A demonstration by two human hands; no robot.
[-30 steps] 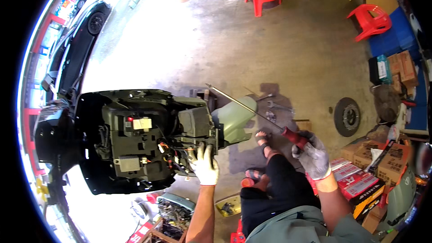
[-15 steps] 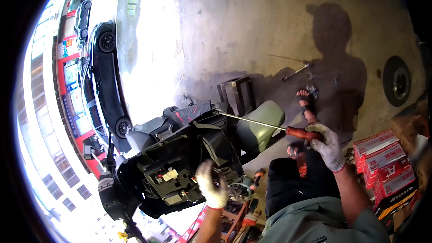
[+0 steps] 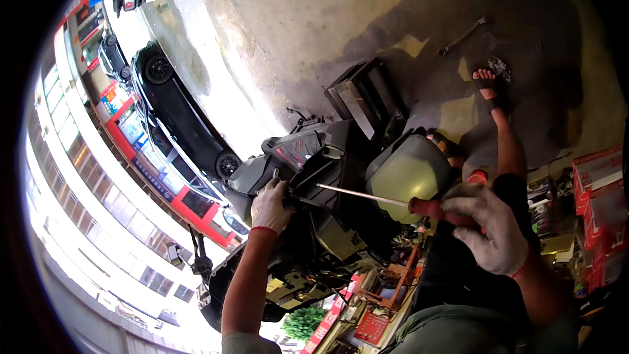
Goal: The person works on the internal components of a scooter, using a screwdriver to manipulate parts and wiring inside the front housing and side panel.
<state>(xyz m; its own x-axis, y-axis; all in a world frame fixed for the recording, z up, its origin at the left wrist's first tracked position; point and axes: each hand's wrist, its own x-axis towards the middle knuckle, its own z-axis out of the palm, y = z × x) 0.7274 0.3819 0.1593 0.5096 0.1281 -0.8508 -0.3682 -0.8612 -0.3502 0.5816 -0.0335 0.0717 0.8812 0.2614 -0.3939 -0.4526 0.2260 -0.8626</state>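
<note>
Black scooter sits ahead of the person, bodywork partly off: probably heavy as a whole, panels stiff but crackable. Take hold at thick edges, not thin tabs. Black box frame on the floor by the scooter's far side crowds access there. Olive-green panel at the scooter's end looks smooth, likely slippery. Left hand on scooter's upper bodywork; can't tell if it's gripping. Right hand clasps the red-handled screwdriver, shaft over the scooter, tip contact unclear; light, rigid. Wrench on floor beyond scooter.
</note>
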